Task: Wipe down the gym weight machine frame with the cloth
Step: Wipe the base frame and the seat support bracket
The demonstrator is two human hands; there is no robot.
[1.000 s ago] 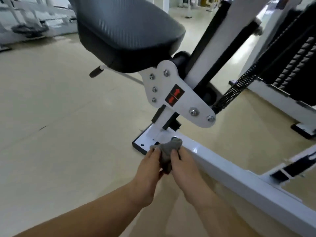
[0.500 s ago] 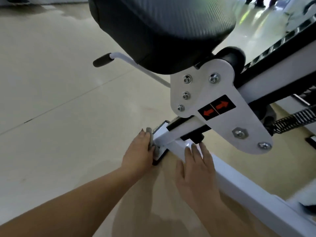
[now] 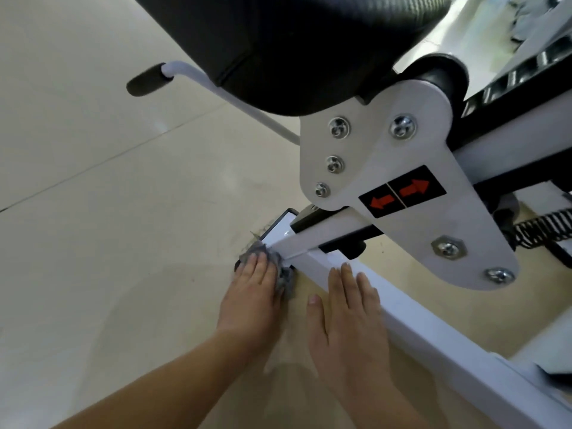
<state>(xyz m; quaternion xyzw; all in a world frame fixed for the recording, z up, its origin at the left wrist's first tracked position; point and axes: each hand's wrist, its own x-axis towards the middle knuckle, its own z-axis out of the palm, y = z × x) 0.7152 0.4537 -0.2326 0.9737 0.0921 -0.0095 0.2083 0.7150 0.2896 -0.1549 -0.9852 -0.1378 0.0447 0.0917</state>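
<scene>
In the head view, your left hand (image 3: pixel 252 292) presses the grey cloth (image 3: pixel 286 278) with straight fingers against the floor end of the white frame rail (image 3: pixel 433 332). Your right hand (image 3: pixel 348 320) rests flat and open on the rail just beside it. You appear to be wiping the foot end, so the next move likely calls for sweeping the cloth along the rail.

Your left hand (image 3: pixel 252 292) lies flat on the cloth (image 3: pixel 284 277) at the frame beam's (image 3: pixel 433 332) end, down by the floor (image 3: pixel 108 243). Your right hand (image 3: pixel 349 317) rests on the beam just to its right. Above both hangs the bracket plate (image 3: pixel 402 168), with the seat pad (image 3: pixel 294 41) over it, the lever handle (image 3: pixel 145 80) out left and the spring (image 3: pixel 541 229) far right.
</scene>
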